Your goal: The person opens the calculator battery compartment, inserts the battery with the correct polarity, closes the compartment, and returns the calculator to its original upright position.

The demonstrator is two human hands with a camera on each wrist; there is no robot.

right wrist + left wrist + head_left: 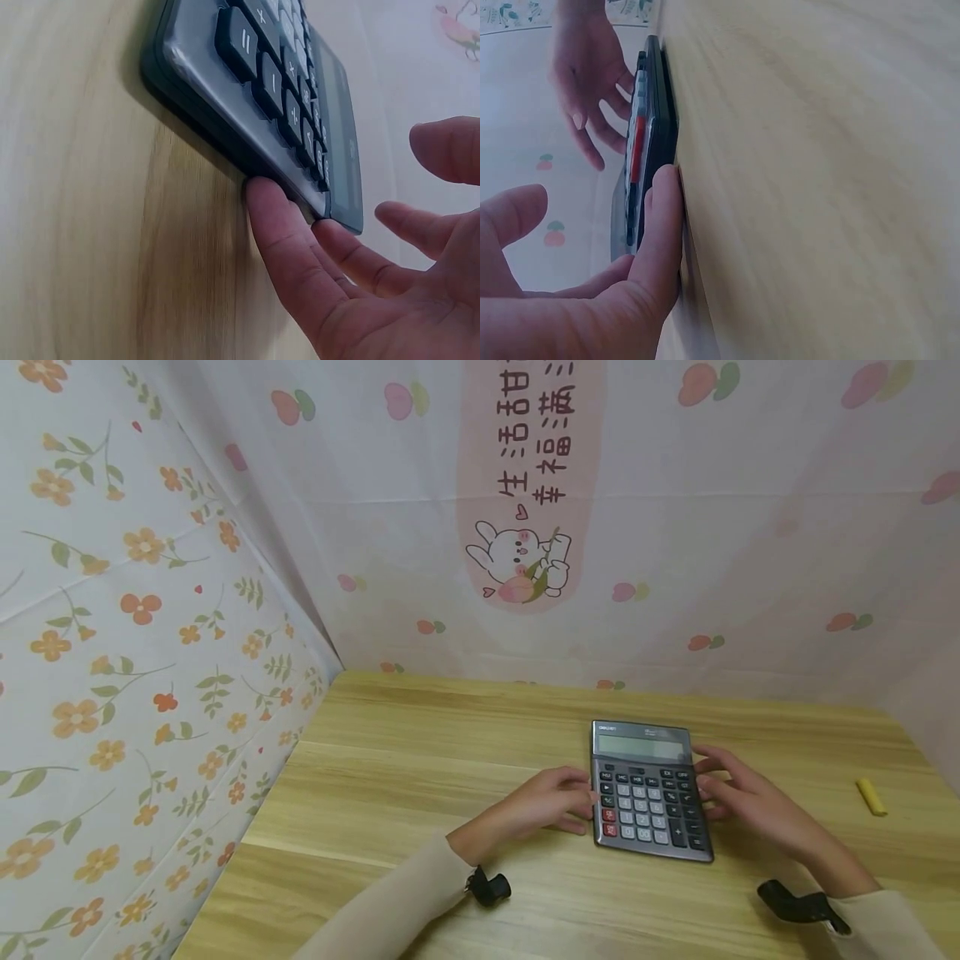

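A grey desktop calculator lies face up on the wooden table, its display toward the back and its keys toward the person. My left hand is at its left edge; in the left wrist view the fingers of that hand reach along the calculator's side, thumb held apart. On the opposite side is my right hand. Seen from the right wrist, this hand has its fingertips right at the edge of the calculator, while the thumb stands away from it.
A small yellow stick lies on the table to the right. Printed cloth hangs behind the table and along its left side. Each sleeve has a black wrist camera at the cuff.
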